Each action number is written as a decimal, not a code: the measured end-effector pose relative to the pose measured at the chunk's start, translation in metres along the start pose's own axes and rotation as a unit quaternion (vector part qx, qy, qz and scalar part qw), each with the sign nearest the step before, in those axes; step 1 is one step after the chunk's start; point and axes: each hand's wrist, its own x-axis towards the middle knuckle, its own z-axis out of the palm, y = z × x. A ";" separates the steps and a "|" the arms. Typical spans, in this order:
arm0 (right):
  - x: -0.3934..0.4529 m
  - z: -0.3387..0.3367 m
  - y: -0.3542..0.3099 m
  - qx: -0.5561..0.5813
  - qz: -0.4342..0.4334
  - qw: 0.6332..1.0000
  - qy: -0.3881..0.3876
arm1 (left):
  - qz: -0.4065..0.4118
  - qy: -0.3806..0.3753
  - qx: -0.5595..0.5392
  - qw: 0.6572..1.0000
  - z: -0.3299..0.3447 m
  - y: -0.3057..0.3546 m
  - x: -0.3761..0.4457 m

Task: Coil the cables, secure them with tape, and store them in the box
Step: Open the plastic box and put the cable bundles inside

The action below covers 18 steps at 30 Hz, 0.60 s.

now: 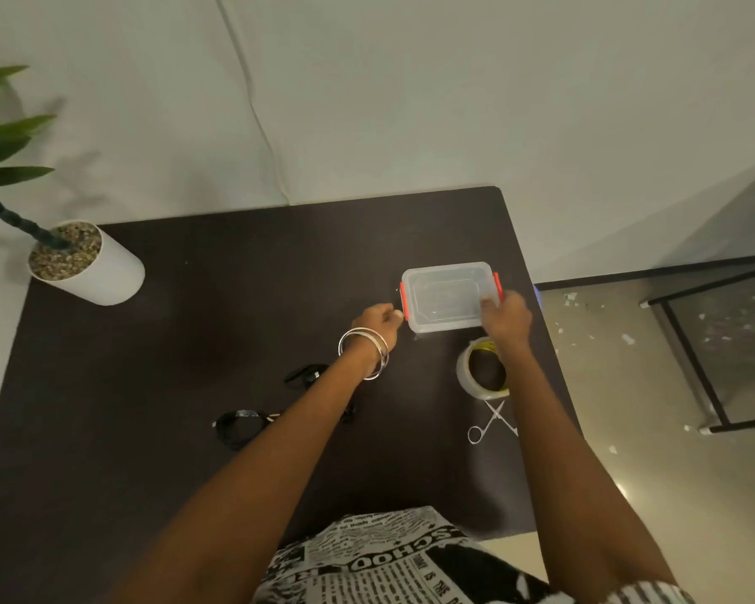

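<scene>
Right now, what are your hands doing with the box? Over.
Left hand at the box's left red clip; right hand on the right side. Lid on. Coiled cables wait on table. Nothing in the way.

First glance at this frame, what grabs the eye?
The clear box with orange latches, lid on, sits right of centre on the dark table; the left hand is at its left latch and the right hand grips its right near corner. A tape roll and scissors lie nearer the person under the right arm, and taped black cable coils lie left of the left forearm.
</scene>
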 end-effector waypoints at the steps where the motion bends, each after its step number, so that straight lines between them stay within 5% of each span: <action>1: 0.005 0.004 -0.001 -0.014 0.000 1.000 -0.011 | -0.007 -0.012 -0.008 1.000 0.005 0.006 0.005; 8: -0.002 0.023 -0.009 0.016 -0.042 0.999 0.027 | -0.008 0.116 -0.019 0.993 -0.009 0.007 0.021; 18: -0.075 0.111 -0.042 0.050 -0.117 0.987 -0.093 | 0.026 0.261 -0.002 0.965 -0.120 -0.079 0.003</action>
